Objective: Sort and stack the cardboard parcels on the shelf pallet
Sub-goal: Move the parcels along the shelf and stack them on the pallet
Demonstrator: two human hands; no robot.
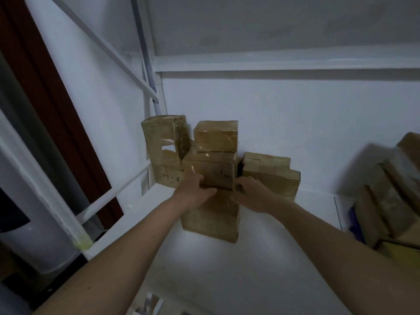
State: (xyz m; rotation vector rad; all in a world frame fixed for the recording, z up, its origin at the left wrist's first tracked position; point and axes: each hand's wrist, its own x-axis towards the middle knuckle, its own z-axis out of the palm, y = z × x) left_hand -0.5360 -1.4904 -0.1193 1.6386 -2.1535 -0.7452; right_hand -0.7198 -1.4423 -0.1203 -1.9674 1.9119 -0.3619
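Observation:
Several taped brown cardboard parcels stand clustered at the back left of a white shelf (204, 269). My left hand (193, 192) grips the left side of a middle parcel (213, 171), and my right hand (252, 196) grips its right side. That parcel sits on a lower parcel (211, 223), and a smaller parcel (216, 136) rests on top of it. A tall parcel (163, 135) stands at the left above a marked parcel (168, 173). A flat pair of parcels (272, 176) lies to the right.
The white back wall is right behind the cluster. White frame bars (109, 196) cross at the left edge. A blurred pile of parcels (391, 192) leans at the far right. An upper shelf beam (272, 62) runs overhead.

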